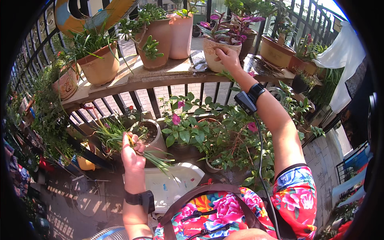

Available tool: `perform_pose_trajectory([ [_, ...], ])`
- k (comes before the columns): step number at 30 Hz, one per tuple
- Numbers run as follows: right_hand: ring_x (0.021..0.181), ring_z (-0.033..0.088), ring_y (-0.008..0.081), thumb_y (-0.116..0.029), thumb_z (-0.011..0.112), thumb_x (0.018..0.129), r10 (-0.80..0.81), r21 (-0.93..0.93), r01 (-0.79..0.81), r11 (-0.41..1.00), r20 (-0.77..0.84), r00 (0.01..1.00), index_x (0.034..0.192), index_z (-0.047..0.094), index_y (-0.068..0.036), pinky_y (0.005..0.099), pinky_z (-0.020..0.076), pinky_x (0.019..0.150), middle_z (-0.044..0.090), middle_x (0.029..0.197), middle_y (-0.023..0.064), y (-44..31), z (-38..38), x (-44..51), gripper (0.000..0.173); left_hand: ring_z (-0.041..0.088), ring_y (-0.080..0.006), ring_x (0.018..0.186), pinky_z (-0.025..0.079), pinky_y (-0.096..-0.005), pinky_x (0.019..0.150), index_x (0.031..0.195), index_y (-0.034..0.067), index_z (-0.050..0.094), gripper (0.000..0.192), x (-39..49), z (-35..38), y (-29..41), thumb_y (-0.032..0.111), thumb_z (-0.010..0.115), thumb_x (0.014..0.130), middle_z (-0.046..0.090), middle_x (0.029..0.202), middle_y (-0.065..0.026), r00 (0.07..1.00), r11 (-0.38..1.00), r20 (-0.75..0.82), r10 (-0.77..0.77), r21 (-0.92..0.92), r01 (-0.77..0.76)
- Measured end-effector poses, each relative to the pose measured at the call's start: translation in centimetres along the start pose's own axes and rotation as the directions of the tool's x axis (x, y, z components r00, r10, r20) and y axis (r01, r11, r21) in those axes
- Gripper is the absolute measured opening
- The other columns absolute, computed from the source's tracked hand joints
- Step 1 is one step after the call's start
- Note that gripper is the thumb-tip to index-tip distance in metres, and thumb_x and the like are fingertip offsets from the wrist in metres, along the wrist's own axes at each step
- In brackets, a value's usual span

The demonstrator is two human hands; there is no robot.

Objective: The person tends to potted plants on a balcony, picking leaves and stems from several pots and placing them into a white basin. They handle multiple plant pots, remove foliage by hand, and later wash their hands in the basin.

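Note:
My left hand is closed around a bunch of long, narrow green leaves. A yellowed strip shows between its fingers. More grassy foliage spreads behind that hand, beside a round pale planter. My right hand reaches out to a cream patterned flowerpot on the ledge, its bent fingers in front of the pot's wall. Whether they touch it, or pinch something small, I cannot tell. Purple and silvery-green leaves grow from this pot. Below my left forearm lies a white plastic basin with small coloured marks.
Along the stone ledge stand a terracotta pot with a succulent, a pink pot and a tan pot. Black railings run below. A leafy bush with magenta flowers fills the middle. A cable hangs from my right wrist.

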State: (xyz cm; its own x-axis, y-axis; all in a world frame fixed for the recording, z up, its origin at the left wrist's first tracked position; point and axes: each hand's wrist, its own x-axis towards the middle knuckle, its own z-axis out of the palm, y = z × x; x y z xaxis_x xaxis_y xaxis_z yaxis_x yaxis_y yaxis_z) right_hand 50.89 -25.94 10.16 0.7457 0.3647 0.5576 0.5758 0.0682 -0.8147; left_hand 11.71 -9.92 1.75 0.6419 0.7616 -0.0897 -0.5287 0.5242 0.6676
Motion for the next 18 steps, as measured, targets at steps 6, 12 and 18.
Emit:
perform_pose_trajectory([
  [6, 0.083, 0.053, 0.0186, -0.031, 0.055, 0.084, 0.38, 0.699, -0.37, 0.612, 0.151, 0.913, 0.098, 0.051, -0.01, 0.0284, 0.0409, 0.067, 0.051, 0.088, 0.0021, -2.0, 5.1, 1.6, 0.026, 0.026, -0.0044, 0.046, 0.022, -0.0185, 0.041, 0.082, 0.014, 0.043, 0.017, -0.1, -1.8, 0.0, 0.027, 0.041, 0.092, 0.034, 0.059, 0.005, 1.0, 0.997, -0.005, -0.019, -0.071, 0.018],
  [12, 0.072, 0.054, 0.015, -0.029, 0.05, 0.087, 0.493, 0.908, -0.231, 0.351, 0.031, 0.87, 0.087, 0.053, -0.014, 0.0304, 0.0407, 0.065, 0.053, 0.073, -0.0021, -1.7, 7.0, 5.2, 0.015, 0.028, -0.0047, 0.045, 0.024, -0.0203, 0.042, 0.083, 0.014, 0.044, 0.021, -0.3, -3.8, 1.0, 0.031, 0.038, 0.093, 0.036, 0.059, 0.0054, 0.999, 0.991, -0.019, -0.031, -0.128, 0.028],
  [18, 0.068, 0.055, 0.0132, -0.027, 0.047, 0.089, 0.486, 0.918, -0.139, 0.372, -0.065, 0.871, 0.082, 0.053, -0.013, 0.0285, 0.0413, 0.061, 0.056, 0.074, -0.0021, -0.5, 7.4, 5.8, 0.017, 0.03, -0.0058, 0.043, 0.024, -0.0192, 0.038, 0.083, 0.013, 0.044, 0.02, -0.4, -4.5, 1.9, 0.03, 0.039, 0.093, 0.037, 0.06, 0.0029, 0.999, 0.99, -0.039, -0.003, -0.14, -0.002],
])
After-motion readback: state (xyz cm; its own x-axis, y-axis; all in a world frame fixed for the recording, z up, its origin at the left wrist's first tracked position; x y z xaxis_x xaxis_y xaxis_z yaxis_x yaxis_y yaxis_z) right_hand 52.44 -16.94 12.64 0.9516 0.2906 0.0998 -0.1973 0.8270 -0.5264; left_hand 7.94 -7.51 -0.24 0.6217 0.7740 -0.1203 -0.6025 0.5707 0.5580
